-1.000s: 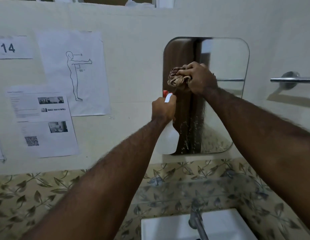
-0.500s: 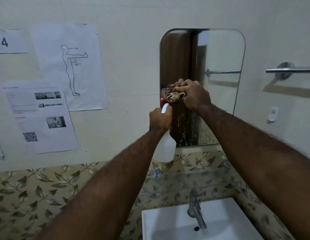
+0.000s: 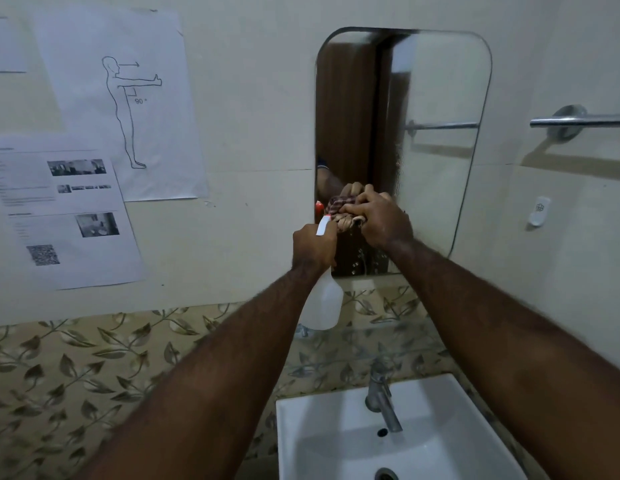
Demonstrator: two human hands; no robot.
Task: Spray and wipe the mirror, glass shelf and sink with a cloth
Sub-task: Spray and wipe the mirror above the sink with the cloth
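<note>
Right hand: the right hand has its fingers curled tight around a bunched checked cloth, pressed to the lower left part of the mirror.
Left hand: the left hand is wrapped closed around the neck of the spray bottle, just left of the cloth; the bottle's body hangs below the fist.
Crowding risk: the two hands sit almost touching, so a wide stroke to the left could knock the nozzle or set off a stray squirt.
Drip risk: droplets cling to the glass under the cloth; left alone they would likely run off the bottom edge onto the glass shelf and streak.
Mirror edges: the left rim is right beside the cloth and the bottom rim is near, so little travel is left that way.
Open room: up and to the right the mirror is free.
Obstacles: the towel rail is well right; tap and sink are near, below.
</note>
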